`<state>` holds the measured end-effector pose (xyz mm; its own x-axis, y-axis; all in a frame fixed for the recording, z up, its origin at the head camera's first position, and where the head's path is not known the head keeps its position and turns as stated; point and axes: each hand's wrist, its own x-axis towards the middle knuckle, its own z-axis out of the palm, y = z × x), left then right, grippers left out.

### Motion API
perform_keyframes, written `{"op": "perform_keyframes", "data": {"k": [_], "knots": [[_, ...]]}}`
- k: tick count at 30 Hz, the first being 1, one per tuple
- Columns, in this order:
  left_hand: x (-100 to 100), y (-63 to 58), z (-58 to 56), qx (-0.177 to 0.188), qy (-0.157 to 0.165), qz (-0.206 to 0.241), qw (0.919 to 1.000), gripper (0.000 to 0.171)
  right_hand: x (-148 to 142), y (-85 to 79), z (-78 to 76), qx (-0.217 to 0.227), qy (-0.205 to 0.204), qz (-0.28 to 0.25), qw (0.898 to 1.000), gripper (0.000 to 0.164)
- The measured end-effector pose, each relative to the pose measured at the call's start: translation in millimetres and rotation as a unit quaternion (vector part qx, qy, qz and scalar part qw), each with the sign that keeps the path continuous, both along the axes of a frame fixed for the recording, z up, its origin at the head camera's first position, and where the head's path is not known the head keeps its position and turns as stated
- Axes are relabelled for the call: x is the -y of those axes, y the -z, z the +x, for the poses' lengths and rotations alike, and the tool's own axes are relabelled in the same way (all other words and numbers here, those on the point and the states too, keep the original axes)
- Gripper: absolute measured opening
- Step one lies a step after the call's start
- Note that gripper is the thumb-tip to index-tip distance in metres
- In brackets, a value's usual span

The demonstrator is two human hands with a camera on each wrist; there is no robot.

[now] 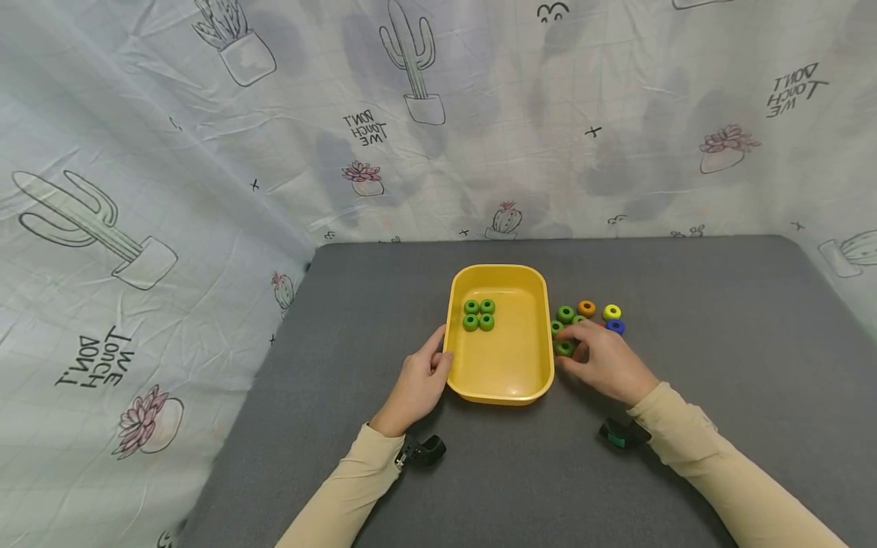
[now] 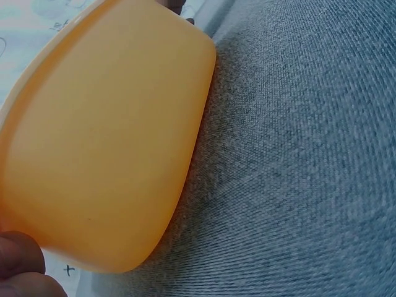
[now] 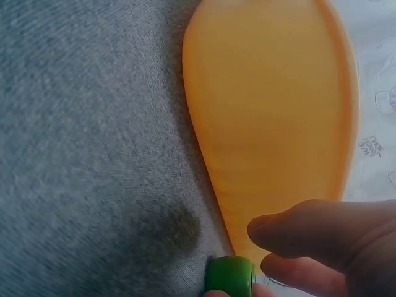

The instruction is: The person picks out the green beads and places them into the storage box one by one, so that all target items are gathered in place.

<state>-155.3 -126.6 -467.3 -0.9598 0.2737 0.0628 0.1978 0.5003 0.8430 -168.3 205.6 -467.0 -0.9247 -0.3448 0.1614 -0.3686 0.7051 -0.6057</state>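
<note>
A yellow tray (image 1: 503, 380) lies on the grey table, with several green beads (image 1: 486, 322) grouped in a square at its upper left. My left hand (image 1: 419, 383) grips the tray's left edge; its fingertips (image 2: 21, 253) show at the wall in the left wrist view. Just past the tray's right side, my right hand (image 1: 606, 361) reaches down with thumb and fingers spread around a loose green bead (image 1: 565, 348). In the right wrist view that green bead (image 3: 230, 275) sits by the tray wall, a fingertip at its lower edge and the thumb (image 3: 278, 232) apart from it.
Beyond the right hand lie an orange bead (image 1: 586, 308), a yellow bead (image 1: 612, 312), a blue bead (image 1: 615, 326) and more green beads (image 1: 565, 313). A red one is mostly hidden by the hand. Patterned cloth (image 1: 479, 175) hangs behind the table (image 1: 507, 472).
</note>
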Motion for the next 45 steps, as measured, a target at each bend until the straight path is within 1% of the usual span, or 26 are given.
{"op": "perform_keyframes", "data": {"k": [7,15,21,26,31,37,42,45], "knots": [[0.0,0.6,0.0,-0.003,0.000,0.001,1.0000,0.055,0.9,1.4,2.1,-0.004,-0.008,0.015,1.000,0.028],[0.4,1.1,-0.1,-0.004,-0.001,-0.003,1.0000,0.054,0.4,5.3,4.6,-0.015,-0.011,0.023,1.000,0.030],[0.5,1.4,0.0,-0.005,-0.001,-0.005,1.0000,0.055,-1.8,0.2,5.5,-0.022,0.000,0.011,1.000,0.029],[0.6,1.3,0.2,-0.008,0.000,-0.004,1.0000,0.055,-5.0,-9.2,5.2,-0.030,0.015,0.009,0.999,0.030],[1.0,1.5,0.1,-0.004,-0.002,-0.003,1.0000,0.055,-4.6,-22.8,1.9,-0.033,0.020,0.004,0.999,0.030],[0.5,1.5,0.1,-0.004,-0.002,-0.001,1.0000,0.055,0.0,-36.8,-2.6,-0.050,0.021,-0.004,0.999,0.030],[0.6,1.7,-0.3,-0.006,0.000,0.002,1.0000,0.054,8.1,-50.4,-6.4,-0.038,0.014,-0.010,0.999,0.029],[1.2,1.9,-0.6,-0.006,0.001,0.003,1.0000,0.054,16.2,-55.5,-10.3,-0.031,0.008,-0.013,0.999,0.029]]}}
